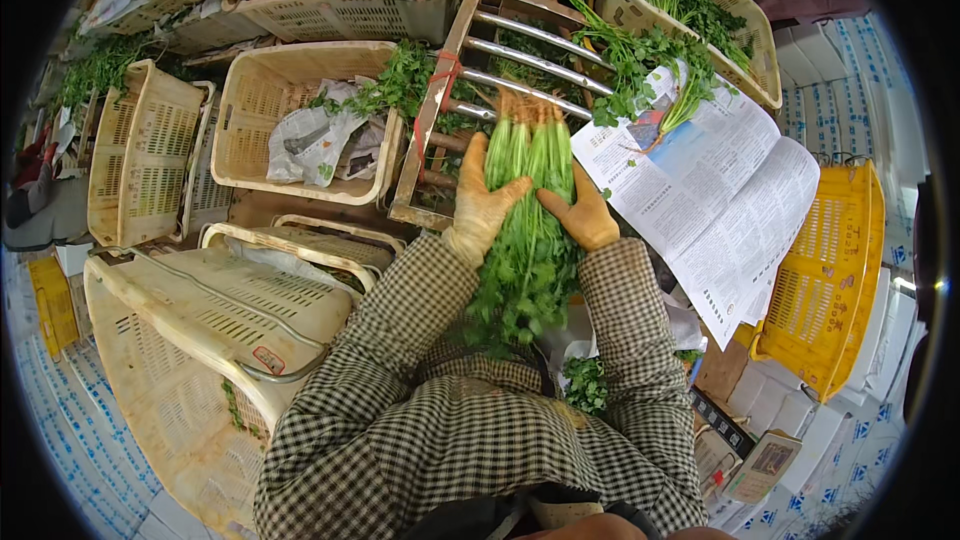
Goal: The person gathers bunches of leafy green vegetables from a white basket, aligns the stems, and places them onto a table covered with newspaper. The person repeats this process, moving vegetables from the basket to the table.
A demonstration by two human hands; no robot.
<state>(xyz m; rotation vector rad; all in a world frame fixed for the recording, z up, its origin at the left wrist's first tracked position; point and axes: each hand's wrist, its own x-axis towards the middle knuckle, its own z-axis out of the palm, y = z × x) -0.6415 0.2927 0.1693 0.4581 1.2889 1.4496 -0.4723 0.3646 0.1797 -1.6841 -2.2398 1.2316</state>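
A thick bunch of leafy green herb with roots is held between my two gloved hands. Its brownish roots point away from me, against the metal bars of a rusty-framed rack, and its leaves hang toward my body. My left hand grips the bunch's left side, thumb across the stems. On the right side, my right hand presses it with thumb inward. Sheets of printed newspaper lie to the right, with loose herb sprigs on their upper part.
A cream plastic crate holding crumpled paper stands left of the rack. More cream crates crowd the left and back. A herb-filled crate is at the upper right, a yellow crate at the right. Below it lies a calculator-like device.
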